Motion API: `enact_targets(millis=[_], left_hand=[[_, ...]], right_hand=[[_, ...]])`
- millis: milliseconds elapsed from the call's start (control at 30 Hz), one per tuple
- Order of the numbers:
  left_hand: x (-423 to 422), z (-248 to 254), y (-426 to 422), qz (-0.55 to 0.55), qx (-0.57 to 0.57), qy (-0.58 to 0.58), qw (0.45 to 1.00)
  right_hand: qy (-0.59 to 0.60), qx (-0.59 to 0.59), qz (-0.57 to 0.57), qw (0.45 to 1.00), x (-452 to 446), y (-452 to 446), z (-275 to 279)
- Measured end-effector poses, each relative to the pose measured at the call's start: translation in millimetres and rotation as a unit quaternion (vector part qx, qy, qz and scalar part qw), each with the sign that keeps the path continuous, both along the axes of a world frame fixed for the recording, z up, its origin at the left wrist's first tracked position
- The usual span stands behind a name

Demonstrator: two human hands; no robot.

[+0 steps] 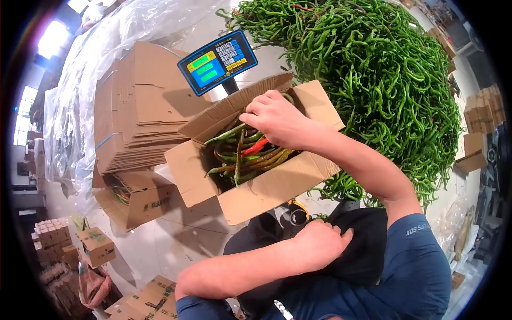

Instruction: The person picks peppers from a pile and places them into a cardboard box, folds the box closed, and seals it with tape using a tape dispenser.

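Note:
An open cardboard box (pixel 266 194), flaps spread, holds long chili peppers (pixel 261 160), mostly green and brownish. Among them lies a red chili pepper (pixel 255 146). My right hand (pixel 277 120) reaches over the box's far side, its fingers bent down and closed at the end of a green chili pepper (pixel 226 134); the thumb and the inside of the grip are hidden. Lower down, my left hand (pixel 322 246) rests on the dark cloth over my lap, fingers curled under. Its palm side is out of sight, so anything in it cannot be seen.
Behind the box stands a scale display (pixel 217 61) with lit green readouts. A large heap of green chili peppers (pixel 373 96) lies on the right. Flattened cartons (pixel 144 101) are stacked left, above a smaller open box (pixel 138 200). Plastic sheeting (pixel 74 106) hangs farther left.

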State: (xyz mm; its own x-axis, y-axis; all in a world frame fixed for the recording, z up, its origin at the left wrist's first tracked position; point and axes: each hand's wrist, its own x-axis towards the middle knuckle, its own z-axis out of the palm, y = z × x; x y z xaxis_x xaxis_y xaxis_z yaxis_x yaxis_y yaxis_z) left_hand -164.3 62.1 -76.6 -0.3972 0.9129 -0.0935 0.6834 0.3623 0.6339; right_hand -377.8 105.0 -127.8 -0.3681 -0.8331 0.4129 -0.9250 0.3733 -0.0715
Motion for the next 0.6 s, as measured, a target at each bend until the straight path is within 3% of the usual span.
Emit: enact_targets(millis=[133,300,400,533,600], left_hand=[[-7.2,8.9,-6.8,-0.002,0.007,-0.036,0.999],[-4.8,15.5,-12.1,-0.033,-0.038,-0.013,0.999],[-3.6,14.5,-8.8,-0.042,-0.040,-0.011,0.998],[-5.0,16.4,4.6,-0.062,-0.053,-0.025,0.996],[-3.7,10.2,11.6,-0.070,-0.044,-0.032,0.996]], right_hand=[[0.009,-0.014,0.001,1.000,11.9,20.8,-12.1],[-0.162,0.027,0.024,0.986,95.0,128.2,-10.0],[-0.404,0.037,-0.134,0.904,130.2,196.4,-22.1],[-0.534,0.185,-0.315,0.762,139.6,286.5,-96.1],[-0.509,0.144,-0.340,0.777,137.7,316.5,-153.5]])
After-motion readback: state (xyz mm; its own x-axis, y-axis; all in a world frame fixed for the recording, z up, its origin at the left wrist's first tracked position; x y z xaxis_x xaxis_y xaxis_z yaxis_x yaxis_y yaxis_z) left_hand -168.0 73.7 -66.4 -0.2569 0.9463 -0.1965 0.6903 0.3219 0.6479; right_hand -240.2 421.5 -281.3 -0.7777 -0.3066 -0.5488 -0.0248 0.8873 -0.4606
